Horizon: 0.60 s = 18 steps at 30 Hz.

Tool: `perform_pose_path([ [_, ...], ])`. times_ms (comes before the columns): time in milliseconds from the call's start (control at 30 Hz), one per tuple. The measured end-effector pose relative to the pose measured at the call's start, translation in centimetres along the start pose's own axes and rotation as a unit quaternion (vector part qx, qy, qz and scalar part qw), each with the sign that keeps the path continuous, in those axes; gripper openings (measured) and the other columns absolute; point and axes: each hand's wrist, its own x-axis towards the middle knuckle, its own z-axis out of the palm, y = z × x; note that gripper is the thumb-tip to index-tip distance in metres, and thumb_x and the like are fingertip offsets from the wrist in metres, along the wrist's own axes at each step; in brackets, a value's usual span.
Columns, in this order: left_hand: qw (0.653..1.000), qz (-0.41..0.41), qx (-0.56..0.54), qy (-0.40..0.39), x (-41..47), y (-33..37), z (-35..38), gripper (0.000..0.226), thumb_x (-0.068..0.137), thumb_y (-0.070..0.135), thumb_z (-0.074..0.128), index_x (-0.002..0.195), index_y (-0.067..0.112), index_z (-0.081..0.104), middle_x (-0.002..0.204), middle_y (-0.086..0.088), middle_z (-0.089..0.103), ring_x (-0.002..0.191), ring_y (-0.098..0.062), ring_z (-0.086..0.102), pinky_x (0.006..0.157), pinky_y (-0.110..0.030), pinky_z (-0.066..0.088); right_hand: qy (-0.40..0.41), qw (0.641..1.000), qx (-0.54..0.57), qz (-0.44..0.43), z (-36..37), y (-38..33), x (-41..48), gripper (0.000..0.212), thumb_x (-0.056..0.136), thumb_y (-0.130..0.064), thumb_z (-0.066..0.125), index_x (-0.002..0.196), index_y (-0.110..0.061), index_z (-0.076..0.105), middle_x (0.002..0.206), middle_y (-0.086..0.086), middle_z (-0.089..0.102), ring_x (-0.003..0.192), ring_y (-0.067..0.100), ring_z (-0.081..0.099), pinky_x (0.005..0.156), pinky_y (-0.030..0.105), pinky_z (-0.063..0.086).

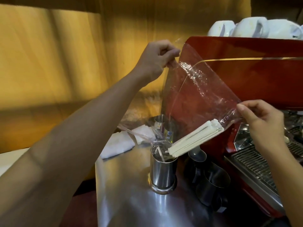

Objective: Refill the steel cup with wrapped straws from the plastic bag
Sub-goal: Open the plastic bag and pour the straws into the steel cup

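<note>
Bag [201,95] held up over the cup [163,172], tilted, mouth end down toward the cup rim. Left hand [157,59] pinching the upper corner of the film, fingers curled shut on it; right hand [264,122] pinching the lower right corner, just beside the straws' upper ends. Straws [195,140] lie in a loose bundle along the bag's low edge, their lower ends at the cup's rim; a few sit in the cup. Cup stands on the steel counter [131,202], next to the red machine [246,71]. Judgement: straws light, stiff enough to slide as a bunch, paper wrap not slippery, may snag. Film thin, limp, slick; corner pinches suit it. Cup narrow, could tip if nudged.
</note>
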Motion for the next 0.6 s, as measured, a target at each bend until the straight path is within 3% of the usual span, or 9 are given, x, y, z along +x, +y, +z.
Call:
perform_pose_path([
  [167, 0.999, -0.039, 0.011, 0.024, -1.0, -2.5, -0.9, 0.023, 0.093, 0.009, 0.051, 0.072, 0.016, 0.056, 0.060, -0.003, 0.061, 0.051, -0.007, 0.058, 0.053, -0.017, 0.043, -0.015, 1.000, 0.002, -0.016, 1.6, 0.0, 0.5, 0.007, 0.087, -0.012, 0.059, 0.085, -0.007, 0.063, 0.070, -0.004, 0.064, 0.054, 0.000, 0.062, 0.055, 0.010, 0.049],
  [267, 0.997, -0.064, -0.024, 0.040, -2.0, -3.8, -1.7, 0.021, 0.094, 0.012, 0.051, 0.074, 0.015, 0.057, 0.056, 0.004, 0.062, 0.050, -0.004, 0.059, 0.054, -0.015, 0.045, -0.024, 0.999, -0.006, -0.028, 2.5, 0.0, 1.0, 0.006, 0.086, -0.011, 0.060, 0.082, -0.010, 0.063, 0.062, -0.014, 0.065, 0.056, -0.005, 0.060, 0.056, 0.006, 0.045],
  [367, 0.994, -0.086, -0.058, 0.033, -2.9, -4.7, -2.4, 0.007, 0.090, 0.024, 0.058, 0.085, 0.020, 0.057, 0.059, 0.008, 0.067, 0.060, -0.007, 0.063, 0.063, -0.022, 0.047, -0.032, 0.999, -0.002, -0.034, 3.4, -0.1, 1.6, 0.016, 0.086, -0.013, 0.061, 0.075, -0.024, 0.063, 0.066, -0.025, 0.065, 0.061, -0.005, 0.058, 0.060, 0.008, 0.045],
  [500, 0.984, -0.149, -0.083, -0.052, -5.0, -6.8, -3.5, 0.049, 0.065, 0.029, 0.079, 0.107, 0.025, 0.053, 0.085, 0.002, 0.070, 0.080, -0.012, 0.067, 0.075, -0.024, 0.051, -0.049, 0.997, -0.005, -0.056, 4.4, -0.2, 2.2, 0.016, 0.086, -0.015, 0.061, 0.076, -0.028, 0.062, 0.067, -0.025, 0.065, 0.063, -0.003, 0.059, 0.062, 0.011, 0.047],
  [600, 0.982, -0.163, -0.070, -0.060, -6.9, -8.5, -3.8, 0.041, 0.059, 0.029, 0.081, 0.093, 0.021, 0.060, 0.069, 0.007, 0.073, 0.069, -0.008, 0.069, 0.066, -0.018, 0.053, -0.054, 0.996, 0.002, -0.069, 5.1, -0.1, 2.4, 0.018, 0.086, -0.016, 0.062, 0.076, -0.030, 0.063, 0.069, -0.015, 0.067, 0.066, 0.004, 0.061, 0.065, 0.020, 0.051],
])
